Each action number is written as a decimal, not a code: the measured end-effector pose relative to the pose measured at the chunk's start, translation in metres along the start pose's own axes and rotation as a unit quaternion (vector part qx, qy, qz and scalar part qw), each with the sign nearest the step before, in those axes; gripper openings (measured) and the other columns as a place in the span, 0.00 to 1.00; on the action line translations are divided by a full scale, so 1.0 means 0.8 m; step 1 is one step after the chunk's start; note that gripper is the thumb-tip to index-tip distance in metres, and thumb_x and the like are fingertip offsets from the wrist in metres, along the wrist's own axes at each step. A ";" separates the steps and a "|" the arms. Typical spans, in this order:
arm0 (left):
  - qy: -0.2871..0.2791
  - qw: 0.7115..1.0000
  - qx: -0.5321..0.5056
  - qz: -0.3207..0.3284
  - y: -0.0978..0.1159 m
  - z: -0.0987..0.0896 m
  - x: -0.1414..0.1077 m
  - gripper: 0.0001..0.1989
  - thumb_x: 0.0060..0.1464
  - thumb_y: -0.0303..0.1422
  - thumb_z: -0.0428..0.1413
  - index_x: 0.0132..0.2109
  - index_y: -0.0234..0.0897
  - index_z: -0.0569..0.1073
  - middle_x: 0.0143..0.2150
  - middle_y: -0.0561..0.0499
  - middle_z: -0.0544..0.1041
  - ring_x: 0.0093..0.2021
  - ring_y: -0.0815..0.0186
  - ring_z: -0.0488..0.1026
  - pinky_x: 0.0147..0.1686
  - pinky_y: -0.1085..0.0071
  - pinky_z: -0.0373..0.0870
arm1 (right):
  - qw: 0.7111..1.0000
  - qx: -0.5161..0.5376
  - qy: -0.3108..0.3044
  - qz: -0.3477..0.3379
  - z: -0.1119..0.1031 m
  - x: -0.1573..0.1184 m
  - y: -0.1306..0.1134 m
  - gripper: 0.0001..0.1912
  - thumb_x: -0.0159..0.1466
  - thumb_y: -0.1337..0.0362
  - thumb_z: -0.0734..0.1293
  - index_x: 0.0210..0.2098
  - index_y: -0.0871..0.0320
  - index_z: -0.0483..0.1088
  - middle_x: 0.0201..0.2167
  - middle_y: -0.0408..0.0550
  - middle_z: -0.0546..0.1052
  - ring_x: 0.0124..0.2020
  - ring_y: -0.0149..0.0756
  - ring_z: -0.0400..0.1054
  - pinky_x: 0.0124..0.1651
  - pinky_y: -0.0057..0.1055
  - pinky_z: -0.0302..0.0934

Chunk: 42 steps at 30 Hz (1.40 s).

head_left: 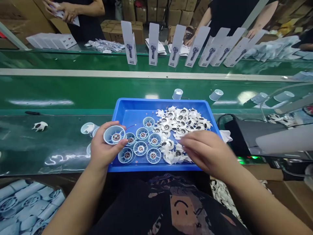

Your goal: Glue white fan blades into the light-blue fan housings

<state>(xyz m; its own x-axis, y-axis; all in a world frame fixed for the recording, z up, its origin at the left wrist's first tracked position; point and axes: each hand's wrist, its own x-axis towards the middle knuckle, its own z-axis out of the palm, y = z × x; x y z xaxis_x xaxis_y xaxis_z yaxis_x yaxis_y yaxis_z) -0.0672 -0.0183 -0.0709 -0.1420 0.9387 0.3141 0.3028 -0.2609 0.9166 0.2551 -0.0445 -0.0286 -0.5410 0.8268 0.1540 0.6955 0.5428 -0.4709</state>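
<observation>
A light blue round housing [114,135] with a motor in its middle is held in my left hand [104,148], over the left edge of the blue tray [132,105]. My right hand [207,151] is over the tray's right part, slightly blurred, its fingers bent together beside the pile of white fan blades [182,122]. What its fingertips hold, if anything, is hidden. Several more blue housings [140,148] stand in the tray between my hands, open side up.
Blue cups [177,94] stand on the green belt [73,93] behind the tray. A loose blade [40,126] and a screwdriver [33,113] lie left. A black device [241,133] stands right. White boxes [153,49] and people's hands are across the belt.
</observation>
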 end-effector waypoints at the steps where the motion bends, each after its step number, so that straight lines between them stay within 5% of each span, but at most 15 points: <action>1: -0.003 1.000 0.001 -0.001 0.001 -0.001 -0.001 0.31 0.41 0.46 0.69 0.50 0.38 0.71 0.42 0.47 0.81 0.41 0.56 0.79 0.45 0.60 0.75 | 0.999 -0.029 -0.036 -0.005 0.012 0.020 0.003 0.10 0.70 0.65 0.63 0.48 0.59 0.73 0.48 0.51 0.73 0.49 0.41 0.68 0.55 0.45 0.64; 7: -0.026 0.999 0.036 -0.019 0.006 -0.005 -0.009 0.31 0.41 0.47 0.69 0.51 0.38 0.72 0.42 0.45 0.81 0.41 0.55 0.79 0.45 0.59 0.74 | 0.975 -0.123 -0.180 0.031 0.049 0.097 0.015 0.12 0.69 0.69 0.62 0.49 0.56 0.73 0.46 0.48 0.76 0.46 0.39 0.71 0.51 0.40 0.67; 12: -0.045 0.998 0.037 -0.022 0.007 -0.006 -0.007 0.31 0.42 0.47 0.68 0.51 0.39 0.72 0.42 0.46 0.81 0.41 0.54 0.79 0.45 0.60 0.74 | 0.949 -0.190 -0.233 0.097 0.042 0.096 0.013 0.11 0.69 0.64 0.66 0.50 0.61 0.70 0.41 0.49 0.75 0.42 0.36 0.71 0.48 0.39 0.69; 20: -0.061 0.993 0.102 -0.024 0.009 -0.006 -0.010 0.32 0.42 0.49 0.67 0.52 0.41 0.70 0.46 0.46 0.78 0.46 0.52 0.77 0.49 0.56 0.72 | 0.924 -0.251 -0.273 0.093 0.040 0.093 -0.002 0.05 0.69 0.70 0.65 0.43 0.63 0.72 0.45 0.49 0.72 0.45 0.35 0.68 0.53 0.40 0.67; 25: -0.132 0.983 0.117 -0.052 0.029 -0.003 -0.022 0.29 0.40 0.44 0.68 0.49 0.42 0.69 0.44 0.48 0.78 0.42 0.52 0.78 0.41 0.57 0.75 | 0.933 -0.213 -0.241 0.162 0.048 0.098 0.003 0.05 0.67 0.68 0.67 0.42 0.64 0.71 0.42 0.49 0.72 0.43 0.34 0.68 0.50 0.38 0.67; 31: -0.213 0.973 0.080 0.048 0.043 0.006 -0.032 0.24 0.49 0.38 0.63 0.53 0.43 0.72 0.54 0.44 0.77 0.55 0.49 0.74 0.55 0.49 0.70 | 0.973 0.070 -0.128 0.181 0.031 0.086 0.004 0.11 0.65 0.63 0.63 0.46 0.61 0.66 0.40 0.51 0.71 0.33 0.32 0.67 0.38 0.32 0.68; 34: -0.227 0.967 0.095 0.063 0.044 0.017 -0.034 0.25 0.50 0.35 0.61 0.56 0.41 0.69 0.53 0.43 0.77 0.53 0.50 0.75 0.54 0.50 0.70 | 0.948 0.268 -0.102 0.138 0.028 0.073 -0.005 0.20 0.66 0.53 0.55 0.52 0.59 0.60 0.37 0.51 0.71 0.28 0.30 0.67 0.33 0.30 0.67; 37: -0.242 0.960 0.111 0.086 0.047 0.032 -0.031 0.28 0.49 0.36 0.64 0.57 0.42 0.67 0.54 0.43 0.77 0.53 0.50 0.75 0.54 0.50 0.70 | 0.914 0.382 -0.085 0.110 0.035 0.063 -0.019 0.23 0.65 0.46 0.52 0.45 0.59 0.61 0.30 0.47 0.68 0.24 0.30 0.64 0.30 0.30 0.66; 40: -0.258 0.948 0.139 0.125 0.050 0.044 -0.027 0.27 0.50 0.39 0.66 0.55 0.42 0.67 0.51 0.44 0.78 0.51 0.50 0.75 0.53 0.48 0.69 | 0.904 0.412 -0.054 0.102 0.035 0.057 -0.040 0.19 0.65 0.48 0.60 0.45 0.57 0.65 0.32 0.47 0.69 0.27 0.30 0.64 0.32 0.29 0.65; 42: -0.247 0.940 0.156 0.174 0.051 0.049 -0.026 0.23 0.54 0.39 0.63 0.54 0.40 0.67 0.49 0.43 0.78 0.51 0.50 0.75 0.53 0.48 0.69 | 0.941 0.330 -0.008 0.072 0.031 0.055 -0.055 0.13 0.65 0.58 0.66 0.47 0.55 0.69 0.38 0.48 0.71 0.33 0.30 0.66 0.39 0.31 0.65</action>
<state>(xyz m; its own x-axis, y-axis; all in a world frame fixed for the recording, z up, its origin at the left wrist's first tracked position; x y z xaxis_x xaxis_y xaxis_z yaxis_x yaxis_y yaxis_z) -0.0150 -0.0392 -0.0501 0.4494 0.8185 0.3578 0.5218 -0.5656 0.6386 0.1889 -0.0354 -0.0223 -0.4743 0.8796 0.0359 0.3197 0.2101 -0.9239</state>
